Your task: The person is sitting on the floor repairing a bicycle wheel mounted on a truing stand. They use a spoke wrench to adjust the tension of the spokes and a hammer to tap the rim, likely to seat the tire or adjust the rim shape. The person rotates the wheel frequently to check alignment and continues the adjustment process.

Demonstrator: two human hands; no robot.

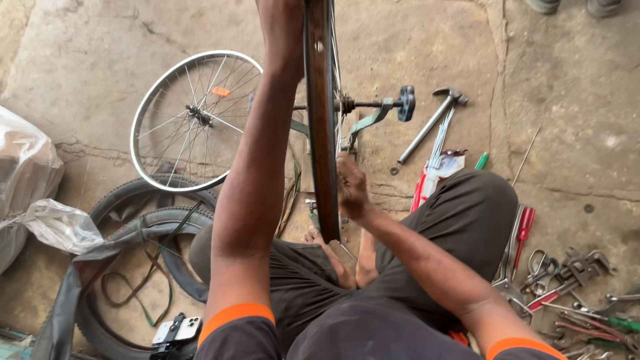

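The rim [323,133] stands upright on edge between my knees, running straight away from me, its lower end down by my feet. My right hand [351,187] is closed around something small right against the rim's right side, near the spokes; the fingers are curled tight, but I cannot tell what they pinch. My left hand [283,27] reaches up along the rim's left side to its far part; it is cut off by the top edge, so I cannot tell whether it grips or lies flat. An axle [367,104] sticks out to the right from the hub, ending in a dark pedal-like block [406,103]. Just beyond that lies a hammer [433,121] on the concrete floor [573,80]. To the left lies a spare wheel [193,120] flat on the ground, and nearer me two tyres [143,220] with a green strap. A phone [177,329] sits by my left elbow. On my right, a red screwdriver [525,227] and a heap of spanners and pliers [573,280].
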